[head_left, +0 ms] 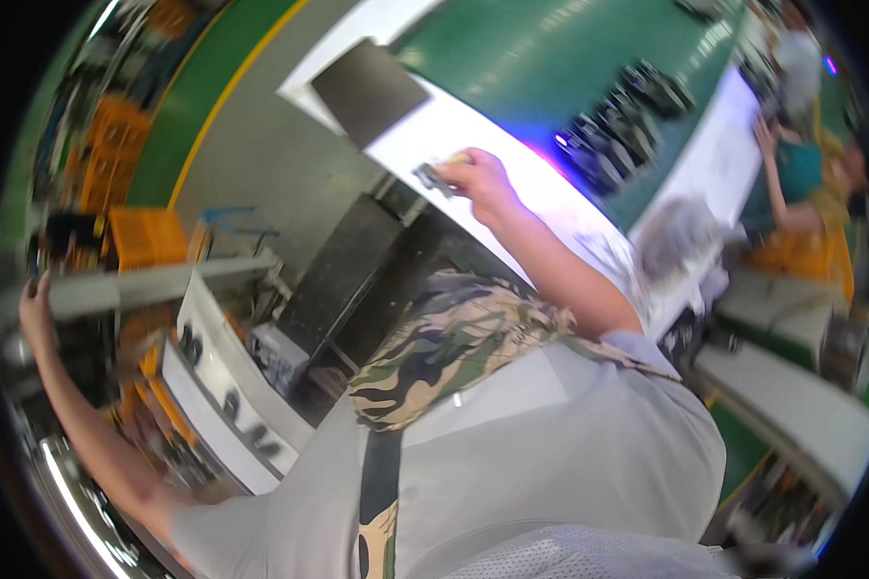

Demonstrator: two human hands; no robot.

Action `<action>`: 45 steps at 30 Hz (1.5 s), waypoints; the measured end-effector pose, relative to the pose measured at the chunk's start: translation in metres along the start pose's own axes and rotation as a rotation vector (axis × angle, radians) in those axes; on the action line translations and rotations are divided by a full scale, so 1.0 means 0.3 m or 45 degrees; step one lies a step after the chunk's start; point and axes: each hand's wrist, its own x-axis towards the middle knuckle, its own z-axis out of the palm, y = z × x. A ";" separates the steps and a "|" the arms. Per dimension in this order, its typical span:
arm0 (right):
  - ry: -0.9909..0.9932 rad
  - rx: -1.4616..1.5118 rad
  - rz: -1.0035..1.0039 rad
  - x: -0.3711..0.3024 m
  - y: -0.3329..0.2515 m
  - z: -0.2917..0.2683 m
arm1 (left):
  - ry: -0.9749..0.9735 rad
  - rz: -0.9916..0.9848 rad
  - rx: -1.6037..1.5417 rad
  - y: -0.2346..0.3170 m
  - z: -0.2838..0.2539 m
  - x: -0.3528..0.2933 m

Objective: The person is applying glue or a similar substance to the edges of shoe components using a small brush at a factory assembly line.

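Note:
My right hand (485, 185) is closed on a small grey metal part (433, 179), held over the white tabletop (541, 207) ahead of me. A bit of yellow shows at its fingertips; I cannot make out what it is. Beyond the wrist, a dark brown rectangular sheet (369, 89) lies on the same tabletop. Far out to the left, my left hand (36, 311) is stretched away from my body beside a long grey beam (145, 287). Its fingers point up and look apart, with nothing visible in them; whether it touches the beam I cannot tell.
Several dark parts stand in a row on the green surface (512, 48) past the table. Orange crates (145, 238) are stacked at left. A white tray (224, 372) with small black parts sits at lower left. Another person (792, 183) works at the right-hand bench.

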 end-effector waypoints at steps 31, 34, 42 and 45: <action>1.109 0.424 -0.366 -0.832 -0.164 -1.186 | -2.442 -0.707 -1.678 3.597 0.929 -1.851; 0.962 0.314 -0.345 -0.766 -0.168 -1.182 | -2.639 -0.764 -2.078 3.454 0.939 -1.831; 0.987 0.239 -0.337 -0.643 -0.214 -1.144 | -2.532 0.164 -2.809 3.069 0.620 -1.650; 0.956 0.079 -0.434 -0.588 -0.270 -1.085 | -2.195 0.505 -2.700 2.937 0.579 -1.614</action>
